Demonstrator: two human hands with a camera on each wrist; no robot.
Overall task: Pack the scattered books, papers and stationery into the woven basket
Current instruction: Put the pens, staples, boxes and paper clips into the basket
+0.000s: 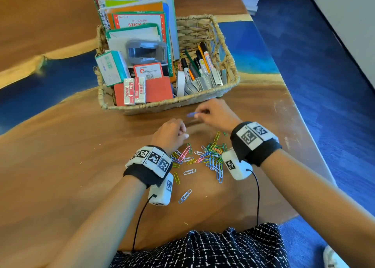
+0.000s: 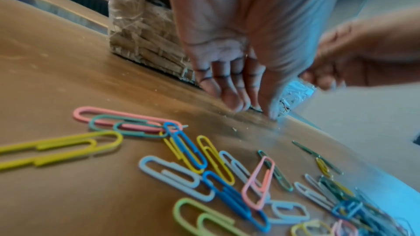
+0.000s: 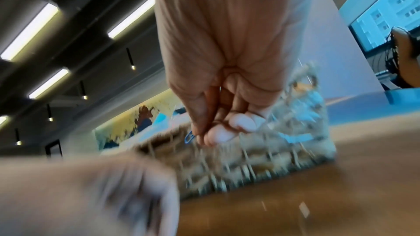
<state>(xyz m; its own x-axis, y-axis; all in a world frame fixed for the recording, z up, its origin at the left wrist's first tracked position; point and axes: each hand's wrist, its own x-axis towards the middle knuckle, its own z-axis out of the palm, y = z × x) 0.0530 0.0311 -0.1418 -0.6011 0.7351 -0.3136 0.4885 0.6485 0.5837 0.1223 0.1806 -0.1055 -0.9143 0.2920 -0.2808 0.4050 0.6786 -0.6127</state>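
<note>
Right fingers [image 3: 218,135] pinch a blue clip [image 3: 189,136], raised just short of the basket [image 1: 227,91] front wall; left hand [image 1: 169,134] fingers together, pointing down at the table [image 1: 81,156], holding nothing I can see; loose clips [image 1: 211,156] heaped on the table between the wrists; basket already holds books, erasers, markers.

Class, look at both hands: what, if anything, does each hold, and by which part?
Right hand pinches a blue wire paper clip by one end. Whether the left hand holds anything cannot be told.
</note>
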